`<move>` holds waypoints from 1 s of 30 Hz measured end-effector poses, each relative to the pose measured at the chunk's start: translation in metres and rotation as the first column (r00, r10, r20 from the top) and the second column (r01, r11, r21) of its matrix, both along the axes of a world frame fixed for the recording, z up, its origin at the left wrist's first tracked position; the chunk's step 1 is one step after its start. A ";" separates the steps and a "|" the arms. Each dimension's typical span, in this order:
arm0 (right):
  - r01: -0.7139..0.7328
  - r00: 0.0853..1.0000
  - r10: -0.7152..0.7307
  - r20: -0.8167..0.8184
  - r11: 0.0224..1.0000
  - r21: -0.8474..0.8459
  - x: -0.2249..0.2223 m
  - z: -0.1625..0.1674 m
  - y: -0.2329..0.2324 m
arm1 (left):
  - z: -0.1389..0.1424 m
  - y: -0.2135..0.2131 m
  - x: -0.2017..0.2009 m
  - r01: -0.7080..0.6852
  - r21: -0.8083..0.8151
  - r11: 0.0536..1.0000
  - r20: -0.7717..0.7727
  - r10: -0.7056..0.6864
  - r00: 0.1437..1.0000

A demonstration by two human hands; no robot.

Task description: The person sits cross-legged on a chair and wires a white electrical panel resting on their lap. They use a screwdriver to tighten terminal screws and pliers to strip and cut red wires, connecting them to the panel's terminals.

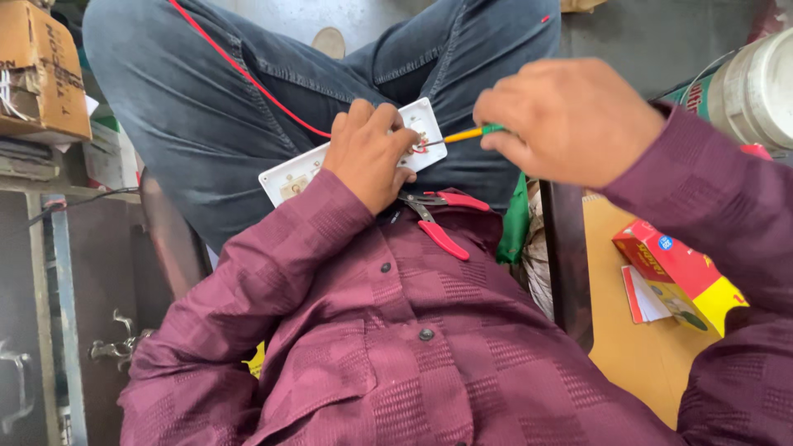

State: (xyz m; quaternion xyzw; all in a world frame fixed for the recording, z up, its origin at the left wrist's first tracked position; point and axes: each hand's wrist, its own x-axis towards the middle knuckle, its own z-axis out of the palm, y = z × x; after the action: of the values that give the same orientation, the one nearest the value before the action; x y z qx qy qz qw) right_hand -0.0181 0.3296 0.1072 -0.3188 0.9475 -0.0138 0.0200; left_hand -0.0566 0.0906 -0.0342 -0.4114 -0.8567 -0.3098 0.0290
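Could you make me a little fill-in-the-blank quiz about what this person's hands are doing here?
1. The left hand steadies a white switch plate that rests on the person's ____.
2. The right hand holds a screwdriver whose handle is green and ____.
3. The pliers lying on the maroon shirt have ____ handles.
4. A thin ____ wire runs across the jeans to the plate.

Missing words: lap; yellow; red; red

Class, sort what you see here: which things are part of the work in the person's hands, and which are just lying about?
In use:
left hand holding the white switch plate
right hand with the screwdriver
red wire

Lying about:
red-handled pliers on the lap
red and yellow box
cardboard box
white container
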 end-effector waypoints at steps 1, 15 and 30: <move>-0.007 1.000 0.007 -0.015 1.000 0.010 0.003 -0.002 -0.001 | -0.001 0.001 0.000 -0.005 0.011 1.000 0.000 0.005 1.000; -0.077 0.988 0.084 -0.126 0.995 0.059 0.013 -0.006 -0.013 | -0.021 0.004 -0.003 -0.014 0.054 0.998 -0.036 0.016 0.999; -0.145 0.989 0.120 0.085 0.889 0.434 -0.012 -0.021 -0.037 | -0.030 0.004 -0.005 -0.017 0.026 1.000 -0.025 0.017 1.000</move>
State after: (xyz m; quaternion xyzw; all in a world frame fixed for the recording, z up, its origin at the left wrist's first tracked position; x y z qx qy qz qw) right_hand -0.0306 0.2929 0.0860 -0.3696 0.9012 0.1927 0.1185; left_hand -0.0616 0.0950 -0.0640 -0.4076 -0.8556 -0.3154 0.0480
